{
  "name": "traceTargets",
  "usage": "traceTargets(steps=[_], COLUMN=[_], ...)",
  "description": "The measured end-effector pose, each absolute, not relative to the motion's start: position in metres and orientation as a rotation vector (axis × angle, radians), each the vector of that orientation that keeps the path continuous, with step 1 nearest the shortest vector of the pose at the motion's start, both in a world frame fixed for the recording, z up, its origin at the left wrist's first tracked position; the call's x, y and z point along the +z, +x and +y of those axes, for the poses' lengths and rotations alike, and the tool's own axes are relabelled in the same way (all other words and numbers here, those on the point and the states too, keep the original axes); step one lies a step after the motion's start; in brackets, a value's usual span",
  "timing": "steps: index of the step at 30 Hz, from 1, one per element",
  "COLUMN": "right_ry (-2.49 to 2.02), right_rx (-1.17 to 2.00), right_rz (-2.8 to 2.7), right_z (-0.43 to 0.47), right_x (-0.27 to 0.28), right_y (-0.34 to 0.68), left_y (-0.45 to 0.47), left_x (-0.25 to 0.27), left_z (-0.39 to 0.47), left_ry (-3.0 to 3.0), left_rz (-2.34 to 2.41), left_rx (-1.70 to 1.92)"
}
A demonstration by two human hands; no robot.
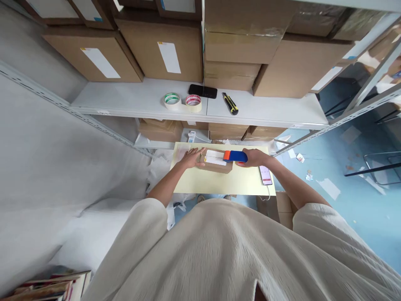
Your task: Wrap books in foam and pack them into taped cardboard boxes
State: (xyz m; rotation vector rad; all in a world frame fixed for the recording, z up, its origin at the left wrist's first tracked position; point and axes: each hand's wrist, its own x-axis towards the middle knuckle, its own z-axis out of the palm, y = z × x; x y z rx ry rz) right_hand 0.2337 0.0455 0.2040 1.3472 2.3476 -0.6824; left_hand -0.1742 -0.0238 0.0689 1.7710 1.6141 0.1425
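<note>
A small cardboard box (214, 167) with a white label (216, 157) on its top rests on the pale yellow table (203, 184). My left hand (192, 159) lies against the box's left end, its fingers spread. In my right hand (254, 157) is a blue and orange tape dispenser (235, 156), held over the right end of the box. The orange front end reaches the label's right part; I cannot tell if tape touches the box. My right fingers are partly hidden behind the dispenser. To the right of that hand lies a phone (265, 175) with a lit screen and a cable.
On the shelf (140, 98) beyond the table sit two tape rolls (172, 101), a black phone (202, 91) and a yellow-black utility knife (230, 103). Large cardboard boxes (163, 46) fill the shelf behind them. Paper scraps (328, 189) litter the blue floor at right.
</note>
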Motion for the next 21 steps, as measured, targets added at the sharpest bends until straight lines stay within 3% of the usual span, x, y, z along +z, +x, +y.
traceTargets(steps=[7, 16, 21], right_ry=[1.521, 1.470, 1.438], right_rx=[-0.714, -0.788, -0.715], right_rz=[2.260, 2.284, 2.262], right_z=[0.051, 0.053, 0.052], right_x=[0.192, 0.169, 0.156], right_y=[0.319, 0.342, 0.341], left_y=[-0.171, -0.166, -0.167], left_x=[0.071, 0.082, 0.082], left_z=[-0.019, -0.015, -0.011], left_ry=[1.757, 1.715, 1.788], left_rz=[1.648, 1.699, 1.688], left_rx=[0.197, 0.266, 0.097])
